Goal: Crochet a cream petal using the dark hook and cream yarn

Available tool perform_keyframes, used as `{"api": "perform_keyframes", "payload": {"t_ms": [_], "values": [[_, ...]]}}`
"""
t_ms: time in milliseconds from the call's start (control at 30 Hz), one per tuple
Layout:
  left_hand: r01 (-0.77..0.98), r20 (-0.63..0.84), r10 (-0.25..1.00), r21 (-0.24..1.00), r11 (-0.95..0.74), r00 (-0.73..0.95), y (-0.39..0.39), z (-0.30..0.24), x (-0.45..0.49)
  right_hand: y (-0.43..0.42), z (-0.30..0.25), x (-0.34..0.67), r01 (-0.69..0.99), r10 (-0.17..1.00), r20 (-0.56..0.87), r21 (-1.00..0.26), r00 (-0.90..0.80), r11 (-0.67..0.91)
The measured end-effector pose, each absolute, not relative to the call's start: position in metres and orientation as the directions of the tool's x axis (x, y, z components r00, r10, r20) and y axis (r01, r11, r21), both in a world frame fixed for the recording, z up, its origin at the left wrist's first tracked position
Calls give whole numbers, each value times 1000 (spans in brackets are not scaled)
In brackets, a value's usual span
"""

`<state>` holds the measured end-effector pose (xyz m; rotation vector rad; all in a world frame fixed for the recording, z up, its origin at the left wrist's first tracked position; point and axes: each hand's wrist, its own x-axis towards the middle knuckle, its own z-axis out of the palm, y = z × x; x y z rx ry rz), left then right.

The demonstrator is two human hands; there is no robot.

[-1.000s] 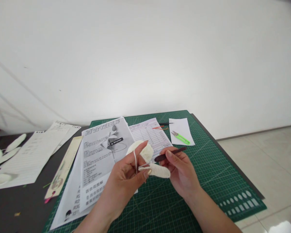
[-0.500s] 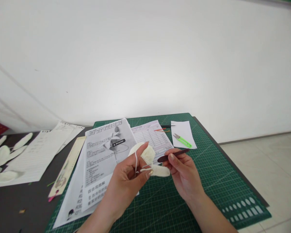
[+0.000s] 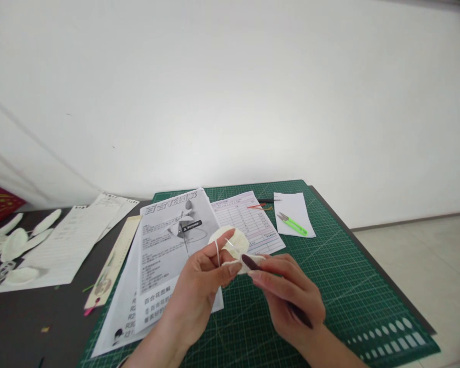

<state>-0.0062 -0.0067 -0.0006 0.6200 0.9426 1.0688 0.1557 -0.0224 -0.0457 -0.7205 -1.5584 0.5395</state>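
Observation:
My left hand pinches a small cream crocheted piece, with a strand of cream yarn running over its forefinger. My right hand is closed round a dark crochet hook, whose tip points into the piece between the two hands. Both hands hover above the green cutting mat, close together and touching at the fingertips.
Printed instruction sheets and a form lie on the mat. Green thread snips rest on a white slip at the back right. Lined paper and cream crocheted petals lie left on the dark table. The table edge drops to tiled floor at right.
My right hand has turned the hook from pointing up-right to pointing left into the crocheted piece, and has moved in against my left hand. The view shifted slightly.

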Motion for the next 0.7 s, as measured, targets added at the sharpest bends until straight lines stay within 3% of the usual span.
{"api": "perform_keyframes", "payload": {"t_ms": [100,167,233,300,400,700], "values": [[-418,-354,906,805,421,230,-7,0,-9,-15,-43,151,-284,918,379,-873,116,397],[-370,-355,903,827,424,242,-7,-1,-9,-9,-40,149,-526,988,142,-837,56,150],[-345,-346,903,840,419,255,-7,0,-9,-4,-39,148,-639,998,-11,-768,-65,-50],[-335,-333,902,846,414,275,-8,1,-9,-2,-37,148,-683,988,-92,-714,-127,-154],[-314,-329,899,854,414,288,-10,3,-10,-1,-36,150,-699,988,-108,-698,-111,-155],[-239,-375,867,855,461,330,-13,6,-12,0,-34,160,-640,999,29,-768,-20,9]]}}
